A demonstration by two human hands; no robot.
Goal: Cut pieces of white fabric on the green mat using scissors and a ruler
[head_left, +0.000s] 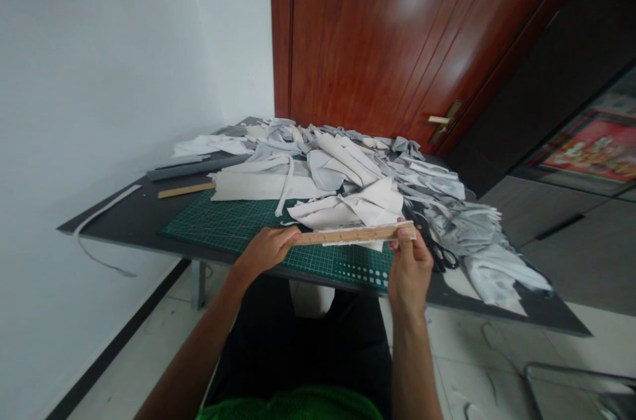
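My left hand [265,251] grips the left end of a wooden ruler [352,234], and my right hand [410,267] pinches its right end. The ruler is held level, just above a green cutting mat [233,228], with a white fabric piece [348,208] close behind and under it. Black-handled scissors [437,251] lie just beyond my right hand, partly hidden by it. A large heap of white and grey fabric scraps [338,168] covers the back of the dark table [119,214].
A flat wooden strip [186,190] and a dark grey strip [196,167] lie at the heap's left side. A thin white strip [104,208] hangs over the table's left edge. A white wall runs along the left, a wooden door stands behind, and a metal frame [576,387] sits low right.
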